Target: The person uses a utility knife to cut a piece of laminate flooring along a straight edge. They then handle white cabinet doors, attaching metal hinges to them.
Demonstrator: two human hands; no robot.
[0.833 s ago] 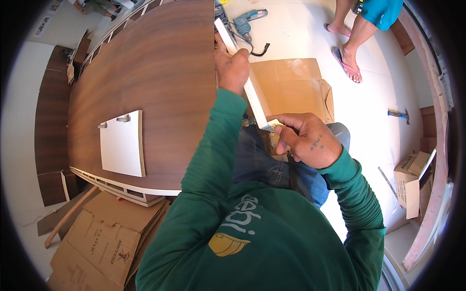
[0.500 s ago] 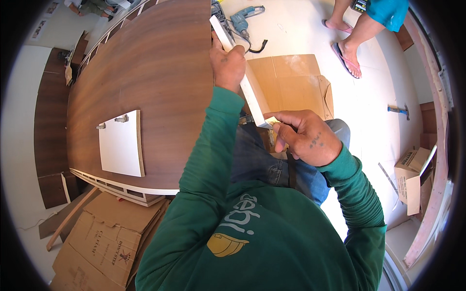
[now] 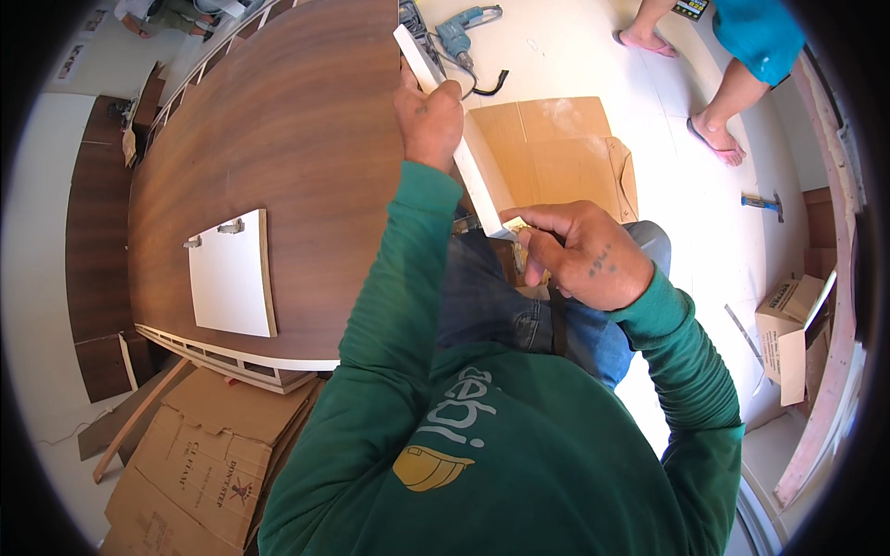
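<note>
Left hand (image 3: 428, 119) is clamped round one long white strip (image 3: 454, 139), fingers wrapped over its upper stretch, right at the edge of the big walnut-brown panel (image 3: 278, 167). Right hand (image 3: 579, 255) is closed on the strip's near end, fingertips pinching a small yellowish piece (image 3: 515, 223) against it; what that piece is, too small to tell. So two hands, one strip, and the strip runs slantwise along the brown panel's right edge, from its top corner down to the person's lap. On the panel itself, toward its left side, lies one white square board (image 3: 229, 275) with a wood-coloured edge and two small metal fittings (image 3: 232, 225) on its upper side. Just right of the panel, on the pale floor, one flattened cardboard sheet (image 3: 556, 153) lies under the strip. Above that, by the panel's top corner, one blue power drill (image 3: 464, 23) with a black cord. Below the panel, more flattened cardboard (image 3: 199, 454). Well right of the panel stand another person's two bare legs (image 3: 723, 93) in sandals, and lower on that side one open cardboard box (image 3: 788, 324).
</note>
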